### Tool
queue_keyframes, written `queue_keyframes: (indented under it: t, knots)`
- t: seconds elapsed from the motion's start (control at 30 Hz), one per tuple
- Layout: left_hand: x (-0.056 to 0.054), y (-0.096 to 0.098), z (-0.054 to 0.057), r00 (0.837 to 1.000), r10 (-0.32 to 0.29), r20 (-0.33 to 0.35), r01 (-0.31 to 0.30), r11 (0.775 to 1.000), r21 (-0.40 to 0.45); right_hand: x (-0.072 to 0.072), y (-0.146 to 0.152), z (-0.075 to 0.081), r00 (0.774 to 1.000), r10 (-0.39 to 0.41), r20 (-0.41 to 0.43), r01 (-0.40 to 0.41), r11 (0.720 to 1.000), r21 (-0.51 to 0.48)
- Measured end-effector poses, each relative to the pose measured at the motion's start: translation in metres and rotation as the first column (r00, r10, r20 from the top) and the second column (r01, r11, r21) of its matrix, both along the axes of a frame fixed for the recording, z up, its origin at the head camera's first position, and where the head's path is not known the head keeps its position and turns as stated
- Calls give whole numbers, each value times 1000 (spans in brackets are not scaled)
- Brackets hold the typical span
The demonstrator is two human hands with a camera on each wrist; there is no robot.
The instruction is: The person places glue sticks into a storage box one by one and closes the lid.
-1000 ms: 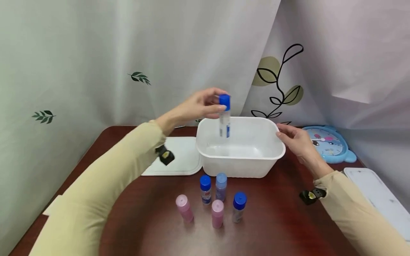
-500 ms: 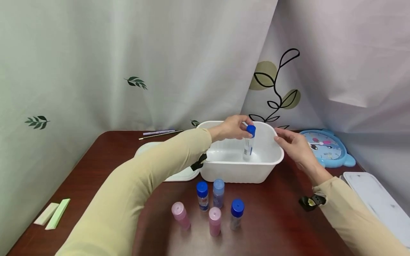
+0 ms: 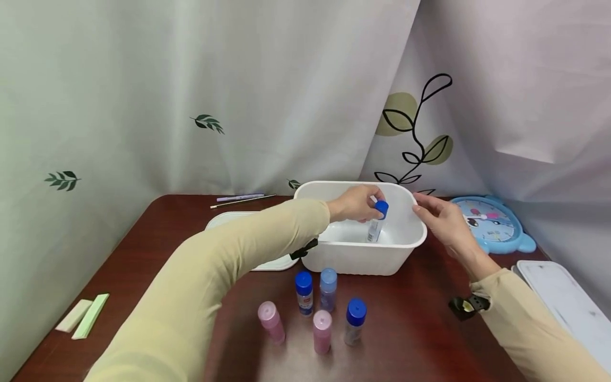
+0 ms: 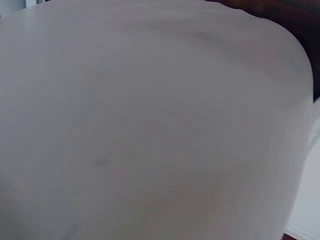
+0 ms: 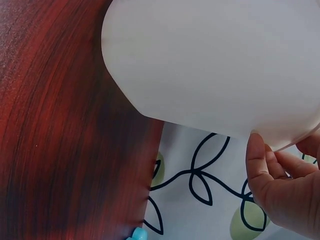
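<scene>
Lying left of a white oblong plastic tub [image 3: 355,259] is a flat white panel [image 3: 276,263]; inside the tub, the left hand [image 3: 355,204] pinches a slightly tilted, clear, blue-capped plastic cylinder [image 3: 375,226]; the right hand [image 3: 444,222] grips the tub's right rim.

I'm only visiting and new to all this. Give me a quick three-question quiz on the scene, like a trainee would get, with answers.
1. How many bottles stand on the table in front of the white bin?
2. True or false: the left-hand grip holds a pink-capped bottle.
3. The right-hand grip touches: A) the clock; B) the bin's edge; C) a pink bottle.

Key: 1: five. 2: false; it holds a blue-capped bottle. 3: B.
</scene>
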State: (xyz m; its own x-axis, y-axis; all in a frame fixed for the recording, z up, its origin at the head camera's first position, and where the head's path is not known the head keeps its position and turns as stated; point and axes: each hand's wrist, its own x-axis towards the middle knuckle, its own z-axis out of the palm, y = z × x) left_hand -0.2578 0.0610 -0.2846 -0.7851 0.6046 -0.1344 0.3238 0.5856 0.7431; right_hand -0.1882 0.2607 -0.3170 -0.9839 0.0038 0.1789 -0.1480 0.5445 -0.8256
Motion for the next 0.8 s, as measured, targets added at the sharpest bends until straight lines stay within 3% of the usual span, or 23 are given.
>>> queue_keyframes:
  t: [0.13, 0.3, 0.5, 0.67, 0.8]
  knots:
    - [0, -1, -4, 1000, 20, -11, -20, 1000, 3, -1, -1, -2, 1000, 11, -8, -11, 1000, -2]
    - [-2, -2, -2, 1000, -6, -21, 5, 999, -36, -1, 0, -2, 1000, -5, -6, 5, 1000, 0]
    - [6, -18, 24, 997, -74, -36, 70, 993, -90, 0, 2, -1, 1000, -1, -23, 1, 1000, -18]
    - [27, -63, 48, 985, -159, -63, 162, 986, 41, 0, 3, -1, 1000, 6, -17, -6, 1000, -19]
    - [57, -119, 48, 981, -189, -53, 195, 961, 194, -1, 3, -2, 1000, 9, -5, -9, 1000, -14]
